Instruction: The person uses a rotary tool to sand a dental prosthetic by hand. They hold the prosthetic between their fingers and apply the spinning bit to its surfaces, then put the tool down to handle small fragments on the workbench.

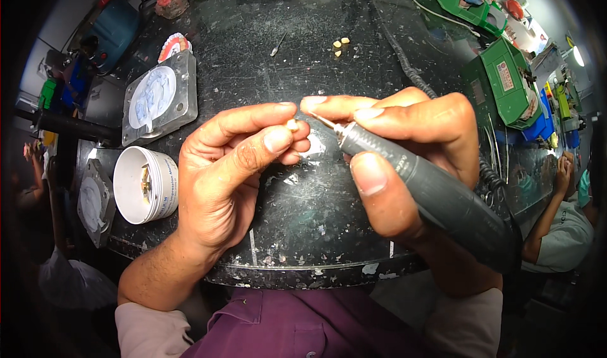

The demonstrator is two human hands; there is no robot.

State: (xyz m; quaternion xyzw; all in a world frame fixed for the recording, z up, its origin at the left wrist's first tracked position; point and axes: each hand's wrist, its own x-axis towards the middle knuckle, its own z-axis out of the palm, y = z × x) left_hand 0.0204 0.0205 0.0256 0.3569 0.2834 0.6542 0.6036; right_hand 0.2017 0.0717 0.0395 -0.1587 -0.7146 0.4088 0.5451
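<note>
Between the thumb and fingers of my left hand (227, 162) is a small cream-coloured tooth crown (292, 124), mostly covered by the fingertips. My right hand (411, 143) is closed around a dark rotary handpiece (436, 187), gripped like a pen. Its thin pointed bur (324, 119) points toward the crown, with a small gap between them. Three more little tooth pieces (341, 42) lie farther back on the dark, scuffed bench (303, 73). A separate slim bur-like tool (278, 44) rests to their left.
At left stand a metal flask half (184, 105) with a bluish-white mould, a second such half (95, 197) and a white tub (129, 209) holding metal bits. The handpiece's coiled cord (404, 61) runs along the right, near green bins (502, 80). Other people sit at both sides.
</note>
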